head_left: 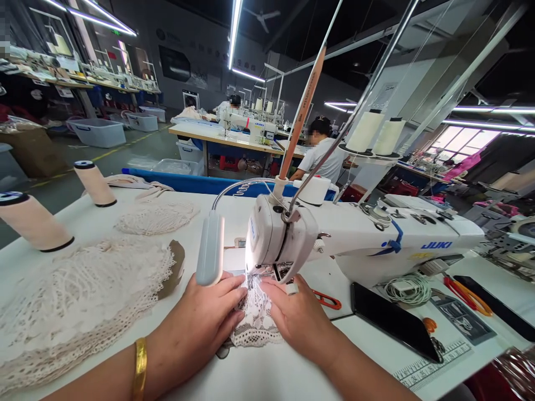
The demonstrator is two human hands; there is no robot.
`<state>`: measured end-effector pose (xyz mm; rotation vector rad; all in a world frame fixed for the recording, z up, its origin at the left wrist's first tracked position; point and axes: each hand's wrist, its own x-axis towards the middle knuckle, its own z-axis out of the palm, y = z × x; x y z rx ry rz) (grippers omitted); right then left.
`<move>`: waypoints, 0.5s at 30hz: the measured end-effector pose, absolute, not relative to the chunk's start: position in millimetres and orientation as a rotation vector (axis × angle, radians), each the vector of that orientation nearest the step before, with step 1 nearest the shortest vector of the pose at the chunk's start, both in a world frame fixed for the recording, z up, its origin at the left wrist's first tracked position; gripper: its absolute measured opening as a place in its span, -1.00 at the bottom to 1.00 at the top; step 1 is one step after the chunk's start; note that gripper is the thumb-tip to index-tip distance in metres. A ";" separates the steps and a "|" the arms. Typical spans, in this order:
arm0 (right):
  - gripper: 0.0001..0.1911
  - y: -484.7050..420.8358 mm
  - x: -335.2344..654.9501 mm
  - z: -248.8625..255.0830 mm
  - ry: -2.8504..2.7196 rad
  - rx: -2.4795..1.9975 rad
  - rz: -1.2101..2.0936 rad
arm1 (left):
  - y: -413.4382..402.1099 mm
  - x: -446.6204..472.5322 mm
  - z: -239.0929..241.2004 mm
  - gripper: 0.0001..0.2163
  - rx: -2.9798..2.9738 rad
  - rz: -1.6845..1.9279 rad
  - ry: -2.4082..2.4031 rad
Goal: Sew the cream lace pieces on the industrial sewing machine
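A small piece of white lace (256,323) with a scalloped edge lies under the lit needle area of a white sewing machine (284,236). My left hand (204,312) rests on the left side of the lace, fingers stretched flat toward the needle. On the opposite side, my right hand (295,312) lies on the lace with its fingers extended, partly covered by the machine head. The presser foot and needle are hard to make out in the glare. A grey lamp (210,250) on a bendable neck hangs just above my left fingers.
Stacked lace pieces (83,295) and more lace (156,217) lie to the left, near thread cones (95,184). On the right are a black phone (393,320), orange-handled scissors (472,298), coiled cord (407,289) and a ruler (434,365). A co-worker (320,147) sits beyond the machine.
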<state>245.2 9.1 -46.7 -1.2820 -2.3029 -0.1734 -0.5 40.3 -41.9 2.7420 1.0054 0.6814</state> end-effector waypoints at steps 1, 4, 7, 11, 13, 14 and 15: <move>-0.53 8.8 245.5 -46.2 -2.300 -1.257 -0.178 | 40.7 -0.2 -42.7 -0.78 2.749 0.721 0.998; -0.58 6.4 245.8 -44.1 -2.339 -1.077 -0.143 | 39.1 1.6 -45.7 -0.79 2.778 0.851 0.925; -0.69 3.7 245.8 -42.3 -2.422 -0.909 -0.009 | 33.6 3.3 -47.4 -0.74 2.770 0.855 0.824; -0.74 3.4 246.8 -41.6 -2.437 -0.919 0.080 | 28.0 2.3 -42.3 -0.71 2.720 0.800 0.807; -0.74 4.3 247.3 -41.9 -2.437 -0.945 0.079 | 28.2 1.2 -38.2 -0.72 2.736 0.750 0.806; -0.73 4.8 247.4 -42.3 -2.441 -0.957 0.078 | 29.0 0.9 -37.0 -0.72 2.748 0.735 0.804; -0.72 5.3 247.3 -42.8 -2.445 -0.966 0.077 | 30.2 0.9 -36.8 -0.72 2.760 0.732 0.806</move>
